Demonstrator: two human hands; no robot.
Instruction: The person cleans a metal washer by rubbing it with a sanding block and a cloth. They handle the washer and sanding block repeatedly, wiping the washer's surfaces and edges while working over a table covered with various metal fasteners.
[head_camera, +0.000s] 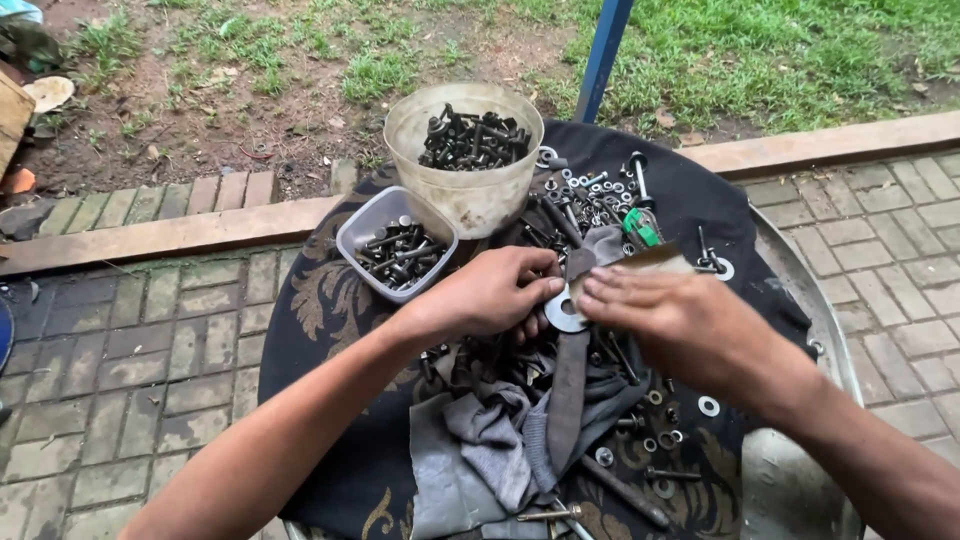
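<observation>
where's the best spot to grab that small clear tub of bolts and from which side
Grip the small clear tub by its rim on the two long walls, coming straight down from above. Its open top faces up, the round bucket crowds its far right side, and the left hand sits just beside it.

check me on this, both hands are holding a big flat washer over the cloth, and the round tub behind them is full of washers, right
Not quite. In the head view both the left hand and right hand do pinch the big flat washer over the cloth, but the round tub holds dark bolts, not washers.
</observation>
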